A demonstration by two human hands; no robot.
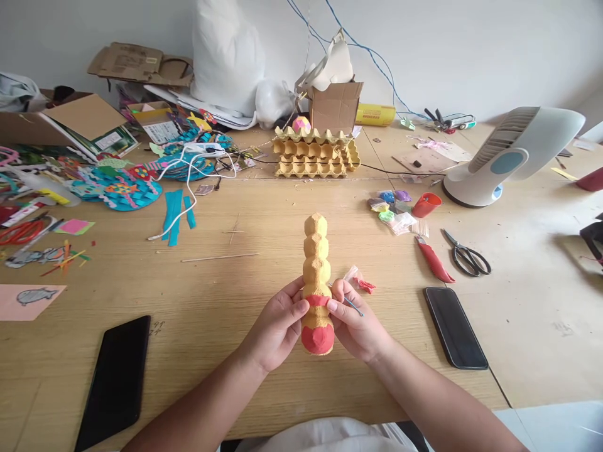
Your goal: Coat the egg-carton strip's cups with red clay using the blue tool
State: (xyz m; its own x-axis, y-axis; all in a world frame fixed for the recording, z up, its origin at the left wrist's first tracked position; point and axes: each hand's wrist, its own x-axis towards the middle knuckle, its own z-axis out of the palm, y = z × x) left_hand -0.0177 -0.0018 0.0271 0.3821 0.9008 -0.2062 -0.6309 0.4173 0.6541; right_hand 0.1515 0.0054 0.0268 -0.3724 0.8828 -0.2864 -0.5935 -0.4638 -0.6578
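Egg-carton strip (316,271) | above bench (211,307), toward near edge's middle | pinched snugly between left hand (281,323) and right hand (357,323) — blue stick (353,306) also in right | seemingly pressing on red band (318,301) — probably calling for even, two-sided pressure

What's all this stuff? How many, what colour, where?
carton strip: 1, yellow and red, centre
thin piece: 1, blue, centre
egg cartons: several, yellow, back
fan: 1, white, right
cup: 1, red, right
packets: several, mixed, right
large scissors: 1, black, right
phone: 1, black, right
flat device: 1, black, left
strips: several, blue, left
crafts: several, mostly blue, left
fish drawing: 1, grey, left
scraps: many, mixed, left
boxes: several, mostly brown, back
big bag: 1, white, back
roll: 1, yellow, back
desk: 1, brown, underneath
left hand: 1, bare, on carton strip
right hand: 1, bare, on carton strip
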